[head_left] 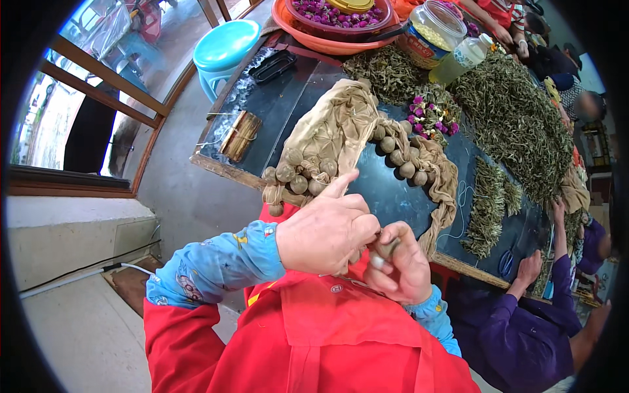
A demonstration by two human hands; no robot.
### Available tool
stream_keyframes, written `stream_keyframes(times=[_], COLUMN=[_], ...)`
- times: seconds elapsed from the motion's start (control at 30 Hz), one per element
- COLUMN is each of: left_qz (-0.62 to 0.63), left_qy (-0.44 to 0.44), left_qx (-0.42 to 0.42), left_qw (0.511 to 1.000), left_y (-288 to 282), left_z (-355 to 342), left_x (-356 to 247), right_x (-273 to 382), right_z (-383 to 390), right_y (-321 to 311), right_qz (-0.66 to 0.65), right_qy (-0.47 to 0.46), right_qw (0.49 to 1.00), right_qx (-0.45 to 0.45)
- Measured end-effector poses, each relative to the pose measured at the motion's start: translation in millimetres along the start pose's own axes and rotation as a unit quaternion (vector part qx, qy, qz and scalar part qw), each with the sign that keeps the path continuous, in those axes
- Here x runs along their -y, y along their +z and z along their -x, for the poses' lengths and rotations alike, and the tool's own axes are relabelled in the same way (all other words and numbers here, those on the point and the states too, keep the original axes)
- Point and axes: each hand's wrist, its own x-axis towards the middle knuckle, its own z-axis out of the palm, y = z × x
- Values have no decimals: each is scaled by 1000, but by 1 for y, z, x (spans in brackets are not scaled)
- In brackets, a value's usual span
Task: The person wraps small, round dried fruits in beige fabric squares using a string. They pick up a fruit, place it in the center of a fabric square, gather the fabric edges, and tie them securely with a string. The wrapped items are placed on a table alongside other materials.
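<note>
In front of my red apron, my two hands meet. My left hand point(327, 229) points its index finger up toward the table, its other fingers curled in a pinch; whatever they grip is hidden. The fingers of my right hand point(407, 267) close around a small greyish-brown lump point(386, 249), partly covered by the fingers. Just beyond, a tan cloth point(331, 128) lies on the dark table point(386, 196), with several round brown cloth-wrapped balls point(298, 184) at its near end. A twisted strip of similar cloth point(447, 190) with more balls point(397, 157) curves down to the right.
A string-tied wooden block point(240, 135) and a black tray point(274, 66) lie at left, by a blue stool point(227, 46). Behind are dried leaves point(514, 111), purple flowers point(419, 118), a jar point(432, 33) and a bottle point(462, 59). A purple-sleeved person point(524, 327) works at right, near blue scissors point(505, 262).
</note>
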Motion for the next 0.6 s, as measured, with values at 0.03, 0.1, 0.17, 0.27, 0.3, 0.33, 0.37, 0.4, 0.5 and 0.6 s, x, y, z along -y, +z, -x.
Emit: stream_keyframes(times=[0.03,0.1,0.17,0.27,0.3,0.33,0.37,0.4,0.5,0.6], left_qz=[-23,-17,40,144,176,191,205,219,181,169], left_qy=[16,13,-24,-40,-43,-44,-46,-47,-48,-39], left_qx=[8,28,53,71,78,83,89,95,112,97], left_qw=[1000,999,998,986,980,977,974,970,976,980], left_y=[-4,-4,3,1,0,-3,-6,-9,-7,-7], left_z=[-1,0,5,4,3,3,3,2,2,3], left_x=[-2,-3,-4,4,5,5,3,3,8,3], right_x=[1,1,1,-2,0,3,5,4,3,3], right_z=[2,3,4,0,0,2,3,3,2,1], right_y=[0,1,-5,-1,-2,-2,-2,-1,-1,6], right_qz=[-54,-164,-70,74,19,-36,-92,-139,-157,-6], right_qy=[21,63,55,-16,4,23,43,44,59,31], right_qw=[998,984,996,997,1000,999,994,989,986,999], right_qx=[-9,-25,-9,18,22,25,29,18,-1,-9])
